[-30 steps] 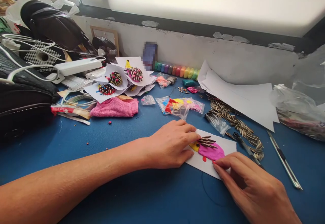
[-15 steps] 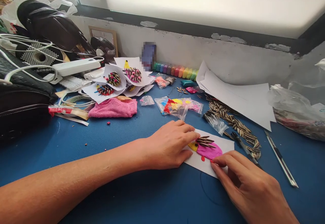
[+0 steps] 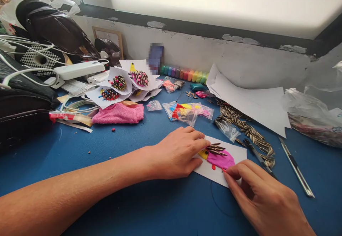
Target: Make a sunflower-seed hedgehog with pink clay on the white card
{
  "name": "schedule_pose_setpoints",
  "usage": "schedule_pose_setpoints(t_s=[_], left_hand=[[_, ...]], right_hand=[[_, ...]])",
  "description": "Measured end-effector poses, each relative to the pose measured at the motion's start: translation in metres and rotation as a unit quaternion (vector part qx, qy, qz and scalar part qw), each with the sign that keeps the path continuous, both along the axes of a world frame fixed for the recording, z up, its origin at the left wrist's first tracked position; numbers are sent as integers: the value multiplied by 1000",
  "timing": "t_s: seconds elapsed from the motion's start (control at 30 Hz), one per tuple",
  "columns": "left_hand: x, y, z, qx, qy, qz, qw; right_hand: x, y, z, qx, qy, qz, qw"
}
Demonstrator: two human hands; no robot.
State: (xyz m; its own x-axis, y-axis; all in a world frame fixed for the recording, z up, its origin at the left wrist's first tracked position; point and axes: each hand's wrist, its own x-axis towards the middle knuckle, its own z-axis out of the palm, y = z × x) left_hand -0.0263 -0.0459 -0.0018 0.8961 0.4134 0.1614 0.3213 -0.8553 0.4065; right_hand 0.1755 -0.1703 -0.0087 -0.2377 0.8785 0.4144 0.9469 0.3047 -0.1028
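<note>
Relative to the earlier frame, the right hand [image 3: 264,189] is sitting slightly farther right along the lower edge of the clay hedgehog [image 3: 221,160]. I am pinching a small red clay piece [image 3: 223,170] between its thumb and index finger. The left hand [image 3: 176,154] is lying open, bracing the white paper [image 3: 239,152] carrying the hedgehog between both hands. I am apparently seating the piece; the next move is probably requiring light pressure.

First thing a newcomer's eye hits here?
Probably the bright pink clay on the white card, between the left hand and right hand, with dark seeds along its upper side. Next, likely the curving seed heap beyond the card, and the seed-covered figures on paper at back left, behind the pink cloth.
</note>
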Motion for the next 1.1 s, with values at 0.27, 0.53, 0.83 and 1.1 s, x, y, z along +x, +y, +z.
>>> schedule_pose_setpoints(t_s=[0.27, 0.53, 0.83, 1.1], left_hand=[[-1, -4, -5, 23, -25, 11, 999], [6, -23, 3, 127, -53, -79, 987], [13, -35, -12, 122, -26, -103, 987], [13, -36, -12, 109, -26, -104, 988]], right_hand=[[-10, 4, 8, 36, -14, -15, 999], [-7, 3, 5, 42, -27, -17, 999], [-5, 3, 2, 47, -31, -4, 998], [-7, -1, 5, 38, -38, 5, 999]])
